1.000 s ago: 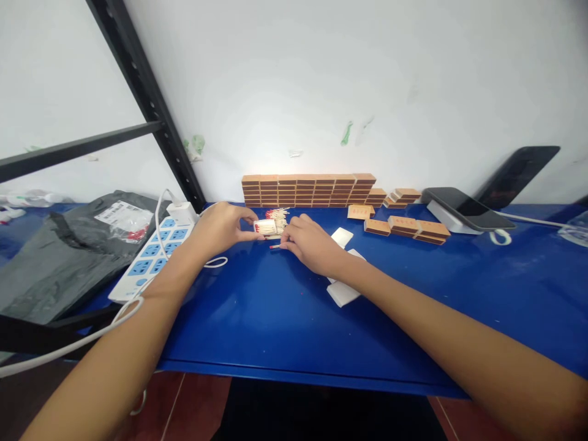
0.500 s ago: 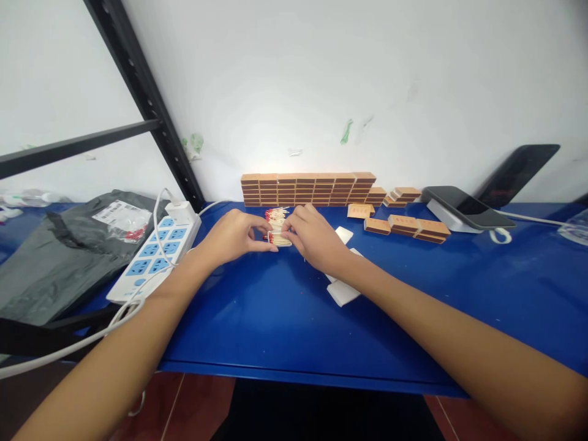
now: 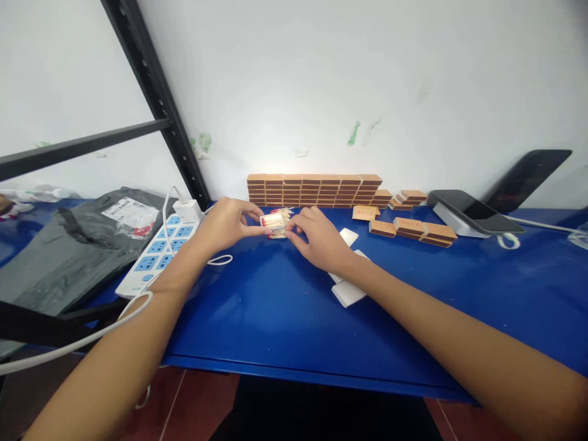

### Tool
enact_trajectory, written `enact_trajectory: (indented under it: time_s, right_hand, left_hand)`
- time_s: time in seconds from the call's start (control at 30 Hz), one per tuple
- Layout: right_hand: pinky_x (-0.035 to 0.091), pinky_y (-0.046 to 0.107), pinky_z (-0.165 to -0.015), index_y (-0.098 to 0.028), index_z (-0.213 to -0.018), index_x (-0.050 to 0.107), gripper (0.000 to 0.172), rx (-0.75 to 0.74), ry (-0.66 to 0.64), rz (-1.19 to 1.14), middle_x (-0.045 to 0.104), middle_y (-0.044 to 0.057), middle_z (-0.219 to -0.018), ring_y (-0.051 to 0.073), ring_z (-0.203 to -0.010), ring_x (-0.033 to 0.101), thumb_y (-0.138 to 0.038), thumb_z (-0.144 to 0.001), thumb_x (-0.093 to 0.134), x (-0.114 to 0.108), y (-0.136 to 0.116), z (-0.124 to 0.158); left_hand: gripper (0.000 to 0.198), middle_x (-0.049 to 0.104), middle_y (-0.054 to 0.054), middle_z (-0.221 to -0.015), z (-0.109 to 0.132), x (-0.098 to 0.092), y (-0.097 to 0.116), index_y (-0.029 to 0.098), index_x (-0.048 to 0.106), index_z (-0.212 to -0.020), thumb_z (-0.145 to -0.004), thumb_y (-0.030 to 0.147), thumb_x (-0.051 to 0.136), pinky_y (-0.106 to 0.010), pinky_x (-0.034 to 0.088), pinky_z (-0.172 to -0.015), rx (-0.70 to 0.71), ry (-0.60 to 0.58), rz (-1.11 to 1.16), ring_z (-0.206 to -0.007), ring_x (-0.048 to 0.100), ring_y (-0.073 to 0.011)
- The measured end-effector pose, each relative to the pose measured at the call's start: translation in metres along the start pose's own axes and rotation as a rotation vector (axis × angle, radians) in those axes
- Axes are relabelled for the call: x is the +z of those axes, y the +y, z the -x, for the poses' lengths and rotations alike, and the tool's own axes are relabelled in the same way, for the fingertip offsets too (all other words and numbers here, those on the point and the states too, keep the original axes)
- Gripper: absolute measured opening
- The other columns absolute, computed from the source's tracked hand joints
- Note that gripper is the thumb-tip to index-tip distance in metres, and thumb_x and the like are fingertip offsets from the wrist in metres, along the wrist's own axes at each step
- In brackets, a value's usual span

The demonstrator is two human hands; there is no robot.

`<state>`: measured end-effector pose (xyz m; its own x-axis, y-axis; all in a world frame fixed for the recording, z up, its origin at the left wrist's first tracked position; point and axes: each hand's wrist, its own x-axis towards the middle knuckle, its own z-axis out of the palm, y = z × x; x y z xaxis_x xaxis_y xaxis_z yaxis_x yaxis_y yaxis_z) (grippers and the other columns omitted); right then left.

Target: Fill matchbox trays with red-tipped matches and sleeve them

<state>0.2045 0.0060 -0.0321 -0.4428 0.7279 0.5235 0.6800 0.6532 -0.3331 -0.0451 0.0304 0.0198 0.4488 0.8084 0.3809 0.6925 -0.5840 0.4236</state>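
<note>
Scanning from the front lip of the blue table [image 3: 271, 324] back toward the wall. Noting white pieces [image 3: 349, 294] lying flat by the right wrist, partly covered by it. Passing a power strip [image 3: 142, 263] with a looped white cord, over at left. Pinching the left end of a small white tray [image 3: 263, 219] between thumb and fingers of the left hand [image 3: 225, 225], toward the back of the table; seeing red-tipped matches lying lengthwise inside. Curling thumb and forefinger of the right hand [image 3: 316, 239] close to the tray's right end; being unable to tell whether touching it or gripping a match. Seeing loose matches [image 3: 285, 211] heaped just behind. Spotting scattered matchboxes [image 3: 408, 227] at right, then stacked matchboxes [image 3: 312, 190] standing in a long row before the white wall [image 3: 321, 73].
</note>
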Motion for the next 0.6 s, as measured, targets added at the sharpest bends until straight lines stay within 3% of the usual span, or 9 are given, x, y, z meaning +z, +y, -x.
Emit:
enact_trajectory:
  time_s: [0.23,0.6]
  right_hand:
    - [0.043,0.042,-0.091,-0.018,-0.116,0.077,0.021,-0.008,-0.145,0.080,0.062,0.012,-0.105,0.028,-0.102,0.050,-0.022,-0.104,0.060,0.011,0.000,-0.001]
    - [0.042,0.040,-0.087,-0.018,-0.099,0.074,0.019,-0.002,-0.176,0.080,0.061,0.011,-0.100,0.026,-0.098,0.050,-0.022,-0.106,0.057,0.012,0.001,-0.004]
  left_hand:
    - [0.036,0.084,-0.006,-0.094,-0.001,-0.001,-0.008,0.021,0.083,-0.095,-0.075,0.050,0.094,-0.030,0.049,-0.067,-0.064,0.008,-0.112,-0.080,0.077,-0.0245]
    - [0.035,0.084,-0.005,-0.092,-0.001,-0.001,-0.007,0.023,0.083,-0.095,-0.075,0.050,0.093,-0.030,0.048,-0.066,-0.057,-0.008,-0.135,-0.080,0.076,-0.0240]
